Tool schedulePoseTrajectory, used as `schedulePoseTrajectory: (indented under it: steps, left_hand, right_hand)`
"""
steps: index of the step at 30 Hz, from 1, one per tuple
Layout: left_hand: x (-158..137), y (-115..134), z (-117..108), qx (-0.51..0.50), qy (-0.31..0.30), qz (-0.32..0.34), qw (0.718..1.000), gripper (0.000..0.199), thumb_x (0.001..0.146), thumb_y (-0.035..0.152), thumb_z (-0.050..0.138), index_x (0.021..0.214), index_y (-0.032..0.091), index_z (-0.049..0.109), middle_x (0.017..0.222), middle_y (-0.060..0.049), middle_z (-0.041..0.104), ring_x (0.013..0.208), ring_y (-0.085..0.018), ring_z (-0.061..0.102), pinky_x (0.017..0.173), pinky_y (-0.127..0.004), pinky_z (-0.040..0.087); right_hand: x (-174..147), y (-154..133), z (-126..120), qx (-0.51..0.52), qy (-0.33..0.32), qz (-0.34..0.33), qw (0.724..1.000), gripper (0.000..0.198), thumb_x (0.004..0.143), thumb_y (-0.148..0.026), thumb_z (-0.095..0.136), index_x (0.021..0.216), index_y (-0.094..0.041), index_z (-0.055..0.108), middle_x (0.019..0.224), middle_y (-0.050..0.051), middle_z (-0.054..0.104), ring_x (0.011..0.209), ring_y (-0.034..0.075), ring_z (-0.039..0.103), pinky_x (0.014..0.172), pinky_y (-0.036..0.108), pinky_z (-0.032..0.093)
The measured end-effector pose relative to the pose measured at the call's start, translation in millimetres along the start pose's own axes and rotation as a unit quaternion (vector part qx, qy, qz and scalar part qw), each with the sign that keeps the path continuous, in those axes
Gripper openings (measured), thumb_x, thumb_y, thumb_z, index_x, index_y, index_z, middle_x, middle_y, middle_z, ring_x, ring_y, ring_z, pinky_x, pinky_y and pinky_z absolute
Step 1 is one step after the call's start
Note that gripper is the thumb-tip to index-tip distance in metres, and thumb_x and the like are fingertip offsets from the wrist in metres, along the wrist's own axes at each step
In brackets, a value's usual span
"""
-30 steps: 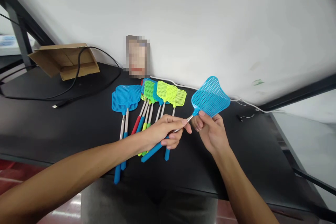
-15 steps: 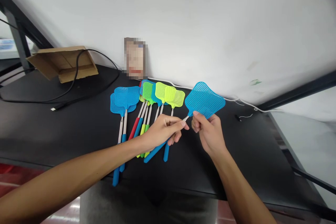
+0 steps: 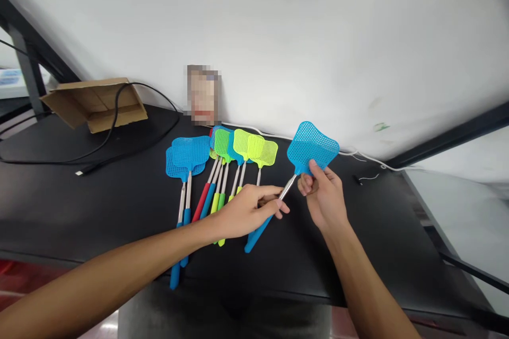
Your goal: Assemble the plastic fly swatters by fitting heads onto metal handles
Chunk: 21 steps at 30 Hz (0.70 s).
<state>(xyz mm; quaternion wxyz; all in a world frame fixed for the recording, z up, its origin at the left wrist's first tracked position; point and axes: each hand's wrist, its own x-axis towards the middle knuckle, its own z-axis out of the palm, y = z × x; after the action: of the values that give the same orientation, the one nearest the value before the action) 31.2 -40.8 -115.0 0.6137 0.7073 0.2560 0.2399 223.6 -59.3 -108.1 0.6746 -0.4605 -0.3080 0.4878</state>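
Note:
A blue fly swatter point(image 3: 312, 143) with a metal shaft and blue handle is raised over the table, its head up and to the right. My right hand point(image 3: 326, 193) pinches the lower edge of its mesh head between thumb and fingers. Lower down, my left hand point(image 3: 254, 209) has its fingers closed round the metal shaft. Left of it lie more swatters: a pair of overlapping blue swatters point(image 3: 191, 151), a green swatter point(image 3: 223, 143) and a yellow swatter point(image 3: 264, 152) among several in a row. My left hand and forearm hide some of their handles.
The black table point(image 3: 377, 238) meets a white wall point(image 3: 318, 53). At the left are an open cardboard box point(image 3: 115, 111) and a black cable point(image 3: 107, 143). A blurred packet point(image 3: 203, 95) leans on the wall, and a white cord point(image 3: 258, 131) runs along its foot.
The held swatter has turned more upright, with its handle swinging right and more of its metal shaft showing. My right hand has shifted slightly right; my left hand still grips the shaft.

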Motion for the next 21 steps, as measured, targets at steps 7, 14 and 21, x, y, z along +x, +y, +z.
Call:
schedulePoseTrajectory:
  steps: [7, 14, 21]
  left_hand:
    - [-0.7, -4.8, -3.0, 0.2, 0.114, 0.064, 0.971, 0.034, 0.101, 0.03, 0.049, 0.124, 0.02, 0.071, 0.104, -0.008, 0.078, 0.088, -0.02, 0.07, 0.076, -0.03, 0.051]
    - [3.4, -9.6, -2.8, 0.314, 0.088, 0.108, 0.939, 0.028, 0.1, 0.022, 0.047, 0.107, 0.018, 0.074, 0.096, -0.008, 0.076, 0.091, -0.023, 0.067, 0.087, -0.037, 0.047]
    - [3.4, -12.0, -2.6, 0.35, 0.068, 0.132, 0.925, 0.027, 0.098, 0.016, 0.045, 0.101, 0.018, 0.072, 0.095, -0.007, 0.074, 0.092, -0.023, 0.066, 0.09, -0.039, 0.044]
  right_hand:
    - [18.2, 5.0, -17.1, -0.002, 0.028, 0.031, 0.999, 0.035, 0.08, -0.037, 0.082, 0.071, -0.02, 0.052, 0.064, -0.005, 0.047, 0.054, 0.008, 0.042, 0.048, 0.024, 0.036]
    - [17.0, 19.9, -14.0, -0.092, -0.042, 0.085, 0.991, 0.027, 0.075, -0.035, 0.081, 0.074, -0.017, 0.061, 0.072, 0.0, 0.058, 0.056, 0.009, 0.047, 0.042, 0.021, 0.037]
    - [12.4, 31.9, -10.1, -0.178, -0.055, 0.057, 0.981, 0.029, 0.077, -0.036, 0.078, 0.094, -0.017, 0.066, 0.076, 0.001, 0.064, 0.057, 0.012, 0.055, 0.039, 0.022, 0.046]
